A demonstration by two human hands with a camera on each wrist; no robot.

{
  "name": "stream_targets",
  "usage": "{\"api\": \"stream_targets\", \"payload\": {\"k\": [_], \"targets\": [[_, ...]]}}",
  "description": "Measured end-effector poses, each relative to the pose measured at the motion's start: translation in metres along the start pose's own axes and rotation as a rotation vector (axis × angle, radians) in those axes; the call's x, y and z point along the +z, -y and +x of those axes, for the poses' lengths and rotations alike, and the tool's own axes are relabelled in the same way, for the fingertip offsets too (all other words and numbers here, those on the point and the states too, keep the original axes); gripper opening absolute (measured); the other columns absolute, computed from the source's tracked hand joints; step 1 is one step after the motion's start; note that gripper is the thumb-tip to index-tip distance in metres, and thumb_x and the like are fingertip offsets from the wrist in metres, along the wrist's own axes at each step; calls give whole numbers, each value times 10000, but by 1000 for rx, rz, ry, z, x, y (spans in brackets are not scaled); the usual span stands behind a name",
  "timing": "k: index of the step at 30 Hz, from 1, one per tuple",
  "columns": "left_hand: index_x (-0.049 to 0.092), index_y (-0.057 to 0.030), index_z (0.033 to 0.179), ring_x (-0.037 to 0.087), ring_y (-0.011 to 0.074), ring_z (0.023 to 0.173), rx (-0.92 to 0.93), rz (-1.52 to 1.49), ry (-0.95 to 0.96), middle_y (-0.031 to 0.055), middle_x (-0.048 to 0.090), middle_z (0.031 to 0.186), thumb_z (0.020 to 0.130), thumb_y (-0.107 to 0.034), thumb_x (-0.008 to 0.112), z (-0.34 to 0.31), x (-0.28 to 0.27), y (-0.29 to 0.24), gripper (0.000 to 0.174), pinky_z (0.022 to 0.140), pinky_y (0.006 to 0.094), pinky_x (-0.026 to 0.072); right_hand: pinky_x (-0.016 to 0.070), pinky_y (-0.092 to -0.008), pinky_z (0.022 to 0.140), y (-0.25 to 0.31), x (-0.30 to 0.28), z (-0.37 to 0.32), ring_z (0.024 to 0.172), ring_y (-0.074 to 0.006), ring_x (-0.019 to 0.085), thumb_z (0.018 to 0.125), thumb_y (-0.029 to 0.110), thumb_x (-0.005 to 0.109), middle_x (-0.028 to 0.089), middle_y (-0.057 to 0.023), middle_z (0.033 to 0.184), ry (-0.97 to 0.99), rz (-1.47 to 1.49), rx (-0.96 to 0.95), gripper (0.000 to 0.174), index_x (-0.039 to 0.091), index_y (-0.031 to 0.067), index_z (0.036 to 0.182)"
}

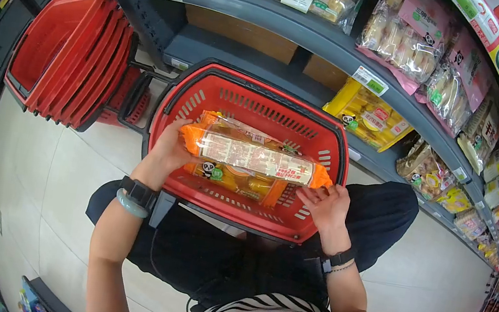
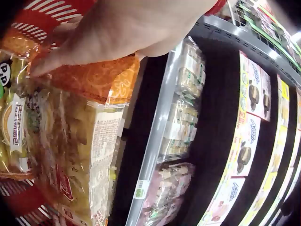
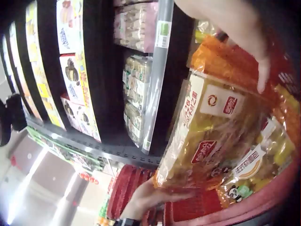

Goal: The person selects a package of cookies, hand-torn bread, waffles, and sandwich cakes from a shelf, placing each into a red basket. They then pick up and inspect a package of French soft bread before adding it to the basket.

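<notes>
In the head view, a long orange-ended bread package (image 1: 255, 158) lies on its side above the red basket (image 1: 309, 231). My left hand (image 1: 168, 151) grips its left end; the left wrist view shows that hand (image 2: 122, 30) over the package's orange end (image 2: 99, 77). My right hand (image 1: 327, 209) touches the other end, palm up with fingers spread and fairly straight. Seen from the right wrist, one digit of that hand (image 3: 235, 26) lies beside the package's orange end (image 3: 225, 61). Under the held package, another orange-and-yellow package (image 1: 257, 188) with a panda print rests in the basket.
Stacked red baskets (image 1: 69, 55) stand at the left on the tiled floor (image 1: 63, 179). Dark shelving (image 1: 252, 13) runs behind the basket and along the right, with packaged breads (image 1: 405, 37) on it and a yellow package (image 1: 370, 113) low down. The person's dark-trousered legs flank the basket.
</notes>
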State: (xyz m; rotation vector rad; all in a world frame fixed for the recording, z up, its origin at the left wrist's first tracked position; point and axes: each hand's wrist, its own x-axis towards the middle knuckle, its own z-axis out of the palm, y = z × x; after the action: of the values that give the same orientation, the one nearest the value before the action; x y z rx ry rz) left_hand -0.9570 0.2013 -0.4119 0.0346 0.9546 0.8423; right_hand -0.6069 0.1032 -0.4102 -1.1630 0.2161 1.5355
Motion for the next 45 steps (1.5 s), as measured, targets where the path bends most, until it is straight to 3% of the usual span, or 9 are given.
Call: {"api": "stream_targets", "payload": {"k": [2,5,10,13,16,19,26,35,45], "targets": [[470,-67,1145,452,290,1162,-28,-41,32,123,493,1221,880,-272,445,-7,5,-1,335,966,599,288,304,-542,1017,3,-2,8,1155,-374,421,902,337,447,419,-127,1271,-12,155,153,430,415,71,1238],[445,-43,1188,463,286,1164,-60,-63,96,138,477,1253,878,-200,443,-2,-5,-1,348,967,545,339,302,-549,1020,3,-1,22,1199,-426,384,900,389,467,415,-139,1315,288,113,489,471,427,97,1267],[315,-17,1345,461,262,1181,61,101,304,138,458,1283,822,-8,451,-32,11,1,541,987,350,380,395,-482,963,4,-18,24,1188,-283,460,904,268,507,504,-130,1249,434,-36,312,415,448,79,1269],[240,-29,1394,443,248,1209,229,224,426,129,433,1319,775,58,470,-51,17,-5,666,1003,349,362,416,-391,956,16,-10,-2,1167,-236,484,858,108,566,493,-112,1267,432,-158,142,486,392,34,1305],[178,-38,1419,429,233,1226,395,382,514,118,427,1334,785,54,519,-69,34,-10,725,1011,336,349,383,-338,989,29,-8,-11,1170,-209,479,814,58,605,464,-91,1300,711,-305,-86,640,296,42,1374],[158,-37,1420,441,217,1212,334,374,417,109,458,1305,824,-21,580,-71,38,-16,731,1004,311,351,375,-338,995,38,7,-16,1169,-205,478,817,91,622,462,-85,1303,662,-266,-147,644,299,44,1373],[414,-17,1278,524,131,1083,412,586,139,65,542,1193,916,-259,537,-54,26,-9,452,900,273,426,404,-285,941,29,24,-11,1101,-137,509,931,190,507,541,-45,1201,526,-425,-275,351,454,41,1245],[439,-17,1259,544,139,1059,451,428,124,73,558,1176,915,-244,538,-58,32,-11,424,892,268,430,420,-244,840,17,39,-14,936,-81,522,954,198,467,555,-9,1027,403,-488,-526,186,481,59,1078],[429,1,1258,510,164,1103,630,520,138,85,539,1204,870,-151,597,-64,34,-8,449,947,283,382,401,-260,861,16,32,-10,935,-82,501,958,173,456,538,8,977,400,-355,-488,100,477,76,976]]}}
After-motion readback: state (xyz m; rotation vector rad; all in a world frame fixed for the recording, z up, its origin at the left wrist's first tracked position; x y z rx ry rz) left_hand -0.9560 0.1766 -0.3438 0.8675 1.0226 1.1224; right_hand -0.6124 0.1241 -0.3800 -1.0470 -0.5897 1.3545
